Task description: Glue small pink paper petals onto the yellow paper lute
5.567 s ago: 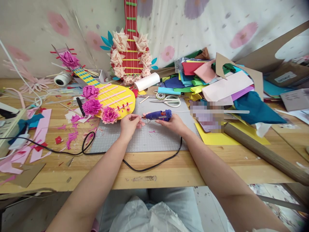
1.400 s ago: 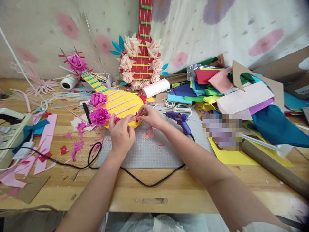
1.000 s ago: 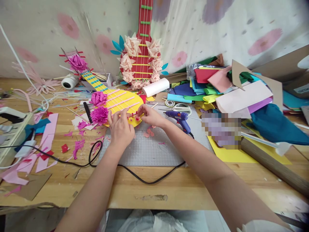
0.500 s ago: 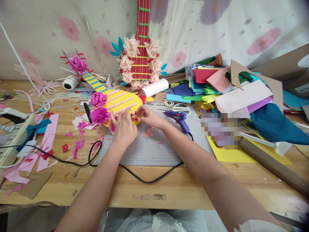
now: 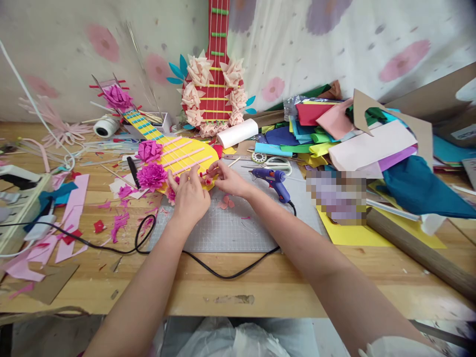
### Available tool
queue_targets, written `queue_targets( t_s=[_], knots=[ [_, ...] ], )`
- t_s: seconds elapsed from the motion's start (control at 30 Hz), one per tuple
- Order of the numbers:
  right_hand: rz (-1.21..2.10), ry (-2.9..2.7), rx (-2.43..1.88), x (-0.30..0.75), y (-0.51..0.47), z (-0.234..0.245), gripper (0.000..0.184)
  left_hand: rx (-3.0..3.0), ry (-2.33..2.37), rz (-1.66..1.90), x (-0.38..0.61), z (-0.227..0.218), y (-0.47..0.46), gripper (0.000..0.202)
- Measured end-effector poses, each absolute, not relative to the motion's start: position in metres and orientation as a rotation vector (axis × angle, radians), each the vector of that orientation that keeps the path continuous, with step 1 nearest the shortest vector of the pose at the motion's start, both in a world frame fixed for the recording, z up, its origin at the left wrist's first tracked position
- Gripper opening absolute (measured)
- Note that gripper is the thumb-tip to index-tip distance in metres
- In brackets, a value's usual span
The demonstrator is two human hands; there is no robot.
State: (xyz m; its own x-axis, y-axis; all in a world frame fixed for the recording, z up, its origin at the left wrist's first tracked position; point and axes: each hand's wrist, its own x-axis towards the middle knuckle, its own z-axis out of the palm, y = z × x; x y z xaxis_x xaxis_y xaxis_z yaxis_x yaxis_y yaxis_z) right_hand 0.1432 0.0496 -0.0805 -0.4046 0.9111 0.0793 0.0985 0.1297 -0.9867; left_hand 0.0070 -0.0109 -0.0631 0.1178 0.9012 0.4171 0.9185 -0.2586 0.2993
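A yellow paper guitar [image 5: 185, 153] lies slanted on the table, with pink strips and strings across its body and magenta paper flowers [image 5: 151, 177] along its left side. My left hand [image 5: 190, 197] grips the guitar's near edge, its bent fingers spread over the border. Close beside it, my right hand [image 5: 231, 179] has thumb and fingers pinched at the same edge, around a small pinkish-red piece that the fingers partly hide. Loose pink paper petals [image 5: 225, 202] rest on the grey cutting mat [image 5: 238, 233] just below.
Right of my hands lie a blue glue gun [image 5: 273, 181], its black cord [image 5: 230, 276] looping across the front, and scissors [image 5: 277, 165]. A red paper guitar [image 5: 218, 94] stands behind. Coloured sheets [image 5: 372, 144] pile up at right; pink scraps [image 5: 72, 218] and a power strip [image 5: 22, 213] are at left.
The whole view has shifted slightly. Both hands stay at the guitar's near edge, with only small finger movement visible.
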Motion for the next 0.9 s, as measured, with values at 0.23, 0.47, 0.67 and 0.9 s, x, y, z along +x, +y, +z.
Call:
queue_targets(
  t_s=[0.23, 0.47, 0.67, 0.9],
  knots=[
    [1.324, -1.688, -1.004, 0.1435, 0.0509, -0.0815, 0.031, -2.303, -1.917, -0.891, 0.0084, -0.0623, -0.0114, 0.058],
    [1.343, -1.693, -1.032, 0.1441, 0.0497, -0.0788, 0.033, -2.267, -1.94, -0.915, 0.0099, -0.0637, -0.0093, 0.055],
    [1.335, -1.709, -1.037, 0.1439, 0.0493, -0.0779, 0.033, -2.26, -2.0, -0.915, 0.011, -0.062, -0.0092, 0.056],
    [1.336, -1.718, -1.044, 0.1474, 0.0481, -0.0748, 0.033, -2.26, -2.024, -0.903, 0.0119, -0.061, -0.0097, 0.056]
  ],
)
